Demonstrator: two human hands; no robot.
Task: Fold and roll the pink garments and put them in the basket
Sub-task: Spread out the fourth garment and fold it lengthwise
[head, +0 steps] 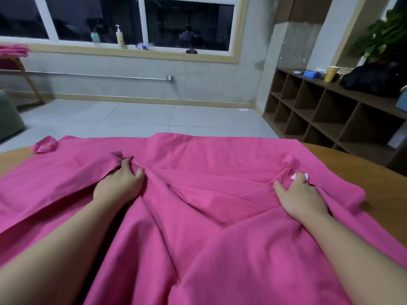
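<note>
head view: both hands [120, 183] [300, 195] grip pink garment [198, 194]

A wide window [136, 20] with white frames shows only darkness outside (faint reflections in the glass). Bottles [120, 37] stand on its sill. Below runs a grey wall [132, 71] with a metal pipe [94, 75], then pale floor tiles [136, 117]. At right stands a dark wooden cubby shelf [326, 115], a leafy plant [383, 34] above it.
</note>
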